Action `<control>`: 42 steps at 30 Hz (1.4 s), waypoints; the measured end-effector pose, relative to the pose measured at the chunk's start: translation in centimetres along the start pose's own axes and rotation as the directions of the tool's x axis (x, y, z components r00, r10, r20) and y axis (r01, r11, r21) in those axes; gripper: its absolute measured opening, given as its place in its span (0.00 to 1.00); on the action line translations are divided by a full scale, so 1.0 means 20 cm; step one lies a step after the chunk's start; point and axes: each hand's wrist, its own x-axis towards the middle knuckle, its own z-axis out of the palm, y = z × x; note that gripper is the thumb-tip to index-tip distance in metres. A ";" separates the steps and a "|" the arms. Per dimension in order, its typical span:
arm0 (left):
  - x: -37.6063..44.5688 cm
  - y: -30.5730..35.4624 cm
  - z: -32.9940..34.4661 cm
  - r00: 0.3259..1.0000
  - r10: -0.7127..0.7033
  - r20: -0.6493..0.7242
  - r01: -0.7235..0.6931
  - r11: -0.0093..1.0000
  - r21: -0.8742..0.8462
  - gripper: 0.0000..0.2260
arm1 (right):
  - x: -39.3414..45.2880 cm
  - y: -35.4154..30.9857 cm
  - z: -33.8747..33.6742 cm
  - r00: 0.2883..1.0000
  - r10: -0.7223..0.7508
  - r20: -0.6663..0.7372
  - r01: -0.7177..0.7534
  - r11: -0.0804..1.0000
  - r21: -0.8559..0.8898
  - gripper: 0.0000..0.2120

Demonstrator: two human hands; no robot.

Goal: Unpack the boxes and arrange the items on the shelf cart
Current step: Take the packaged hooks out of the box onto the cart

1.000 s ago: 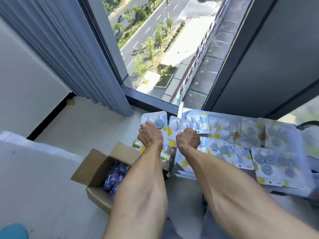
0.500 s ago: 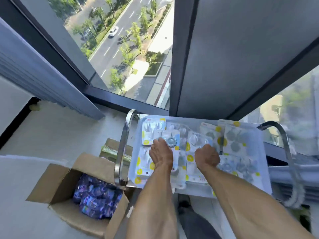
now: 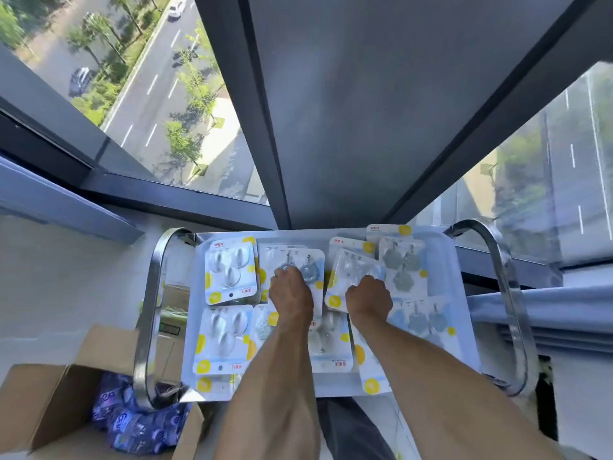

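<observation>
A steel shelf cart (image 3: 462,327) stands under me, its top tray covered with several blister packs of wall hooks. My left hand (image 3: 292,295) grips a pack of blue-grey hooks (image 3: 306,265) lying at the tray's back middle. My right hand (image 3: 369,298) grips a tilted pack of clear hooks (image 3: 353,268) just to the right, which overlaps its neighbours. An open cardboard box (image 3: 43,400) on the floor at lower left holds purple packets (image 3: 132,423).
The cart's curved steel handles (image 3: 147,313) rise at both ends. A dark window pillar (image 3: 348,127) and glass panes stand right behind the cart. A lower shelf with greenish items (image 3: 172,313) shows at left. My legs are at the cart's front edge.
My view has swung from the box side to straight over the cart. Both hands have moved with their packs to the back middle of the tray.
</observation>
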 end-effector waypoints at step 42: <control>-1.14 -3.17 0.09 0.772 -0.615 0.161 0.634 0.724 -0.271 0.16 | -2.21 -0.87 1.95 0.675 -0.587 0.446 0.713 0.675 -0.190 0.08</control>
